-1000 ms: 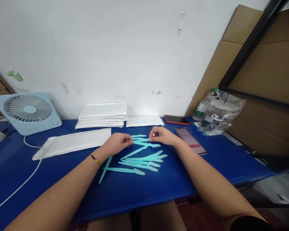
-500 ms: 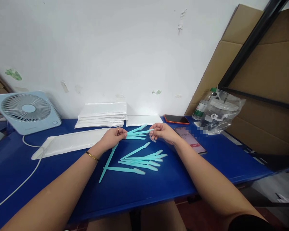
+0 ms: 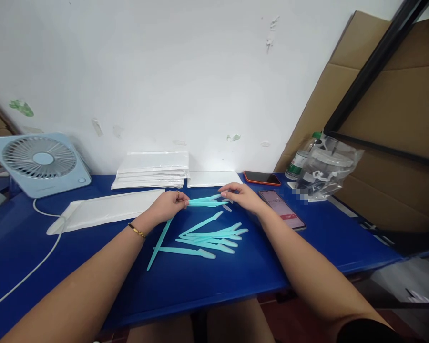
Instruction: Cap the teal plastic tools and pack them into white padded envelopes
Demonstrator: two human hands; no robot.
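My left hand (image 3: 173,204) is closed in a pinch around the handle ends of several turquoise eyebrow razors (image 3: 203,202), fanned slightly with their heads to the right. At those heads is my right hand (image 3: 240,196), its thumb and forefinger drawn together on something small that I cannot make out. A small clear piece, like a blade cap (image 3: 227,207), shows just below its fingertips. Nearer to me lies a loose pile of more eyebrow razors (image 3: 210,236). One razor (image 3: 159,245) slants from below my left hand across the end of another.
On the blue table (image 3: 250,271) are a long white sleeve (image 3: 107,212), stacked white packets (image 3: 152,166), an orange-edged phone (image 3: 261,178) and a lit phone (image 3: 282,209). A fan (image 3: 43,164) stands left; a bottle (image 3: 302,159) and a bagged cup (image 3: 325,166) stand right.
The razors in my left hand have drawn closer together, with their heads lower. My right fingers have shifted from the tip of one razor and loosened slightly. The pile is unchanged.
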